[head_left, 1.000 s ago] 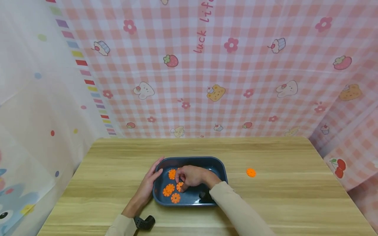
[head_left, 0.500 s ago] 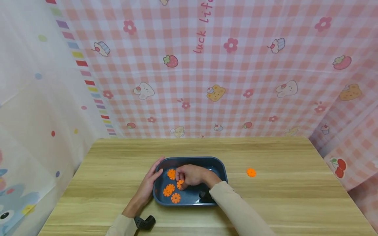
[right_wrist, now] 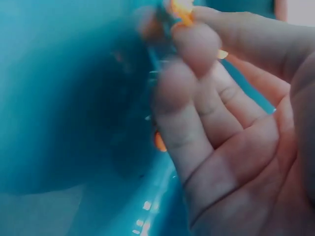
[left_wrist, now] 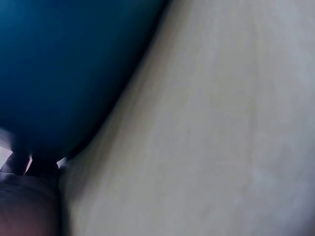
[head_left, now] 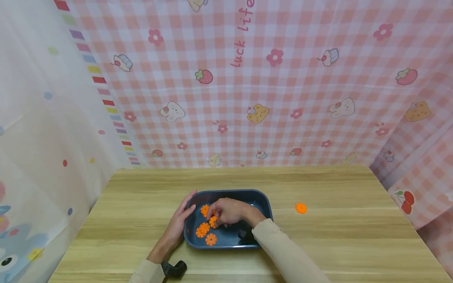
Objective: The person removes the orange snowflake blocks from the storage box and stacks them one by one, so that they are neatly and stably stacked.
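A dark blue tray [head_left: 233, 247] holds several orange notched discs, such as the disc [head_left: 211, 239] near its front wall. My left hand [head_left: 177, 226] holds the tray's left side, thumb over the rim and fingers along the outside. Inside the tray, my right hand [head_left: 228, 210] pinches an orange notched disc [head_left: 213, 222] between thumb and fingertips. Close up in the right wrist view, the pinched disc [right_wrist: 183, 9] is seen edge-on and partly hidden by the fingers. Another disc [head_left: 205, 210] lies just left of the right hand. The left wrist view shows mainly the tray's outer wall [left_wrist: 64, 64].
One orange notched disc [head_left: 301, 208] lies on the wooden table [head_left: 339, 243], right of the tray. A black wrist mount [head_left: 175, 269] sits by the left sleeve. Behind the table hangs a pink checked cloth [head_left: 226, 98].
My right hand has lifted the pinched disc slightly and shifted it a little left within the tray. The left hand stays on the tray; the head view has tilted slightly.
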`<state>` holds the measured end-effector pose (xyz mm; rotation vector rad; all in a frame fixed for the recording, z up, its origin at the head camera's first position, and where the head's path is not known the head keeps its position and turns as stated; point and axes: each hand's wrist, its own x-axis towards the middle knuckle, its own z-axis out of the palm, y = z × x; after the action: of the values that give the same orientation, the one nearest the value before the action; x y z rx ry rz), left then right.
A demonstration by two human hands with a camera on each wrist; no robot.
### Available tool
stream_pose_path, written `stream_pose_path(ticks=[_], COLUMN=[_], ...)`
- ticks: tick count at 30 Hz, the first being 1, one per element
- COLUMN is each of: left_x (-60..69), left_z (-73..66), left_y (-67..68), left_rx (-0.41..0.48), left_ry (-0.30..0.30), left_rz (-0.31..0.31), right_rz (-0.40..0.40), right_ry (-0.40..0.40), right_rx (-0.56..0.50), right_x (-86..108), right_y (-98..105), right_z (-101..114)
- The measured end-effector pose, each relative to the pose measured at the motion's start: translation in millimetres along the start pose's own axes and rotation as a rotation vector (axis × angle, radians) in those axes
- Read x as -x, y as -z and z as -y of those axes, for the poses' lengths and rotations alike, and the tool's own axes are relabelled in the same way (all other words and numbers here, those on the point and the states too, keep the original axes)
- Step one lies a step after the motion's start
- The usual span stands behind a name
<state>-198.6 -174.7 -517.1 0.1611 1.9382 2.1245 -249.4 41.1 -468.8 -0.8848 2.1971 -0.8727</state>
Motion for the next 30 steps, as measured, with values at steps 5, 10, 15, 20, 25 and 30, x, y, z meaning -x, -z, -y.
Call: stream_pose_path(ticks=[5,10,15,20,25,30], left_x=[-0.1,-0.1,-1.1,-1.4,-0.8,-0.5], left_z=[0.6,1.1,0.7,-0.2,-0.3,-0.3], left_y=[0.0,-0.5,-1.2,-1.4,-1.2,-1.2], left_rx=[-0.026,-0.021,-0.024,-0.017,-0.010,0.000], left_ry=[0.001,0.000,0.011,0.017,0.018,0.013], left_rz=[-0.008,-0.005,-0.021,-0.023,-0.019,-0.015], right_rz=[0.009,0.021,0.028,0.015,-0.022,-0.064], right_ry=[-0.015,-0.032,-0.038,-0.032,-0.021,0.016], right_rx=[-0.129,-0.214,-0.259,-0.229,-0.214,-0.212], right_x=[1.8,5.5,12.4,20.2,27.7,37.8], right_y=[0.5,4.3,10.8,17.1,22.9,29.1], right_z=[1.4,3.9,10.1,15.5,16.3,15.0])
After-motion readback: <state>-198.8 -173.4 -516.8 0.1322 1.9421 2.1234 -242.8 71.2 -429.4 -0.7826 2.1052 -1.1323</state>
